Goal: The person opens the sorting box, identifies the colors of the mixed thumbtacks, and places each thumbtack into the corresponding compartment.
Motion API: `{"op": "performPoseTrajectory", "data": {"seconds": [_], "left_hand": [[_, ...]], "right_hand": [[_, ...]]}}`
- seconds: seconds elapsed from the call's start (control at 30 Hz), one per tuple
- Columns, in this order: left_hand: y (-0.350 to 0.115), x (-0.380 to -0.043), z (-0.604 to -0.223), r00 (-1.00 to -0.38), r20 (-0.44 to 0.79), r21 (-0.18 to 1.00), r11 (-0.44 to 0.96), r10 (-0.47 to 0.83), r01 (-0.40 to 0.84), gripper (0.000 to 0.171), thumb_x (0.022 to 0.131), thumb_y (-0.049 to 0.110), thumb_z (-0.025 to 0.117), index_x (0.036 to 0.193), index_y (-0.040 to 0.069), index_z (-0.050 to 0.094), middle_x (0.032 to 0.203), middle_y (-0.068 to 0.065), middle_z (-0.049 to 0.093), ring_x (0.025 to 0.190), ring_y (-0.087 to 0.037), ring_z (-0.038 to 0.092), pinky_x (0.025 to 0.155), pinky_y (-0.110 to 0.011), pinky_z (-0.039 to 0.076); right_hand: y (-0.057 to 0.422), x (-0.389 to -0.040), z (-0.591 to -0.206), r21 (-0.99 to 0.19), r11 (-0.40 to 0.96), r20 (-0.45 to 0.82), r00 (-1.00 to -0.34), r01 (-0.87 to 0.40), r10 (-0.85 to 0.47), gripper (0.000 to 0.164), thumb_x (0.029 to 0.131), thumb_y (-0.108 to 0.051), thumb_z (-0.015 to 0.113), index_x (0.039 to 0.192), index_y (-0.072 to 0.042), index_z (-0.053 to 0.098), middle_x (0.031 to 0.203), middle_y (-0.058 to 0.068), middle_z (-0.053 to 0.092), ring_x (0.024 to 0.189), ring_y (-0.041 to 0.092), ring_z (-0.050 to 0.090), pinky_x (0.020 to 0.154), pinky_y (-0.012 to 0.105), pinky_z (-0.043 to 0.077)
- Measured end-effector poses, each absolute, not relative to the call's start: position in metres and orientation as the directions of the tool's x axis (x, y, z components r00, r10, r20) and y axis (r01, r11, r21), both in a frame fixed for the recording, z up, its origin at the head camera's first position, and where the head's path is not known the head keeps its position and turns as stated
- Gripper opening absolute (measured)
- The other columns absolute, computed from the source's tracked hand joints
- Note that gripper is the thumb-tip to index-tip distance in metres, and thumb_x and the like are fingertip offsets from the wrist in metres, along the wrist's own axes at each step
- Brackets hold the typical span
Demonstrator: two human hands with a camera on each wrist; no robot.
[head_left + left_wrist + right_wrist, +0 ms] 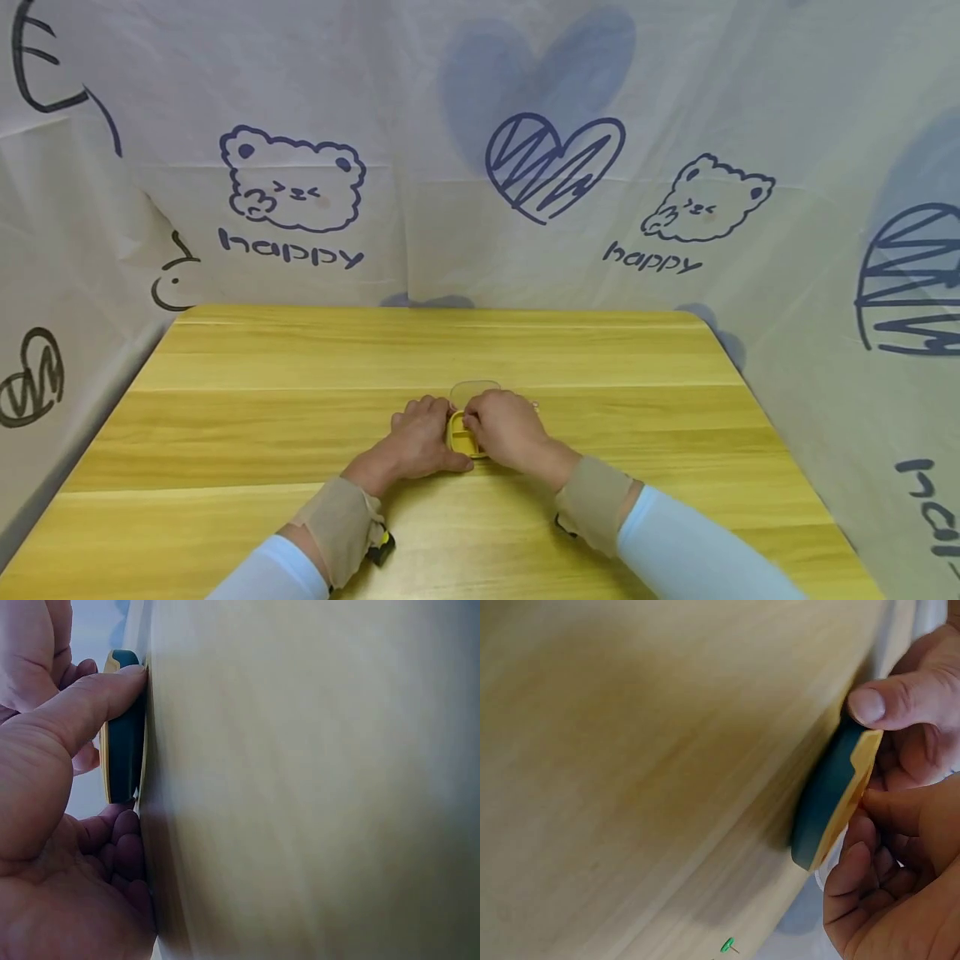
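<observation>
A small box [465,446] with yellow compartments inside and a dark green outer wall lies on the table, its clear lid [472,387] folded back at the far side. My left hand [423,437] grips the box from the left, thumb along the near edge and fingers toward the far end. In the left wrist view, the thumb [112,690] presses on the green wall. My right hand [510,429] reaches over the box's right side with curled fingers, thumb and forefinger tips at the compartments. Whether anything is between those fingertips is hidden.
A green push pin [728,945] lies on the wooden table [262,433] near the box. Tiny pale bits [536,407] show just past the right hand. White cloth [420,183] with printed drawings hangs behind the table and at both sides.
</observation>
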State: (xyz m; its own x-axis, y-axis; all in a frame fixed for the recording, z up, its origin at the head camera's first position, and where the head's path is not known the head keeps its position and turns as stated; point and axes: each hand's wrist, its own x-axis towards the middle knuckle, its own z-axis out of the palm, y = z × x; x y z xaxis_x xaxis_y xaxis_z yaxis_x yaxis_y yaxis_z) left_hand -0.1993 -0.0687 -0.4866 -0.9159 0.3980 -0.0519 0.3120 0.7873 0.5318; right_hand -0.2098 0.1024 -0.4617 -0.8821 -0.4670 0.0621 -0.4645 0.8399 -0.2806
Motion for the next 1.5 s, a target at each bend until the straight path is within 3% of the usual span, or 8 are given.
{"op": "performPoseTrajectory", "data": {"seconds": [0.27,0.83,1.1,1.5], "left_hand": [[-0.069,-0.200,-0.487,-0.920,-0.043,0.523,0.793,0.391,0.312,0.072,0.066,0.052,0.082,0.115,0.007,0.054,0.105,-0.006,0.054,0.100,-0.030,0.048,0.078,-0.047,0.035],[-0.069,-0.201,-0.486,-0.920,-0.038,0.521,0.794,0.389,0.314,0.071,0.066,0.052,0.082,0.114,0.007,0.055,0.104,-0.005,0.055,0.099,-0.029,0.049,0.078,-0.047,0.035],[-0.069,-0.201,-0.486,-0.918,-0.055,0.529,0.791,0.393,0.307,0.072,0.067,0.052,0.081,0.116,0.007,0.054,0.104,-0.005,0.054,0.098,-0.028,0.048,0.079,-0.047,0.034],[-0.069,-0.200,-0.487,-0.921,-0.027,0.540,0.781,0.388,0.313,0.073,0.064,0.049,0.083,0.116,0.007,0.054,0.100,-0.004,0.054,0.096,-0.026,0.048,0.079,-0.046,0.034]], "right_hand": [[0.098,-0.210,-0.468,-0.161,0.849,0.129,-0.863,-0.504,-0.488,0.018,0.094,-0.021,0.058,0.081,-0.019,0.071,0.073,-0.006,0.058,0.064,0.009,0.051,0.057,0.031,0.046],[0.097,-0.210,-0.475,-0.162,0.828,0.190,-0.840,-0.537,-0.508,0.014,0.092,-0.022,0.063,0.089,-0.020,0.076,0.077,-0.005,0.066,0.067,0.008,0.056,0.057,0.031,0.050],[0.105,-0.207,-0.460,-0.259,0.846,0.194,-0.883,-0.466,-0.427,0.013,0.093,-0.022,0.063,0.090,-0.018,0.075,0.084,-0.004,0.067,0.074,0.012,0.060,0.064,0.035,0.052],[0.161,-0.219,-0.433,-0.400,0.845,0.285,-0.925,-0.354,-0.252,0.016,0.095,-0.019,0.058,0.093,-0.010,0.072,0.079,0.000,0.063,0.062,0.010,0.053,0.059,0.032,0.048]]}}
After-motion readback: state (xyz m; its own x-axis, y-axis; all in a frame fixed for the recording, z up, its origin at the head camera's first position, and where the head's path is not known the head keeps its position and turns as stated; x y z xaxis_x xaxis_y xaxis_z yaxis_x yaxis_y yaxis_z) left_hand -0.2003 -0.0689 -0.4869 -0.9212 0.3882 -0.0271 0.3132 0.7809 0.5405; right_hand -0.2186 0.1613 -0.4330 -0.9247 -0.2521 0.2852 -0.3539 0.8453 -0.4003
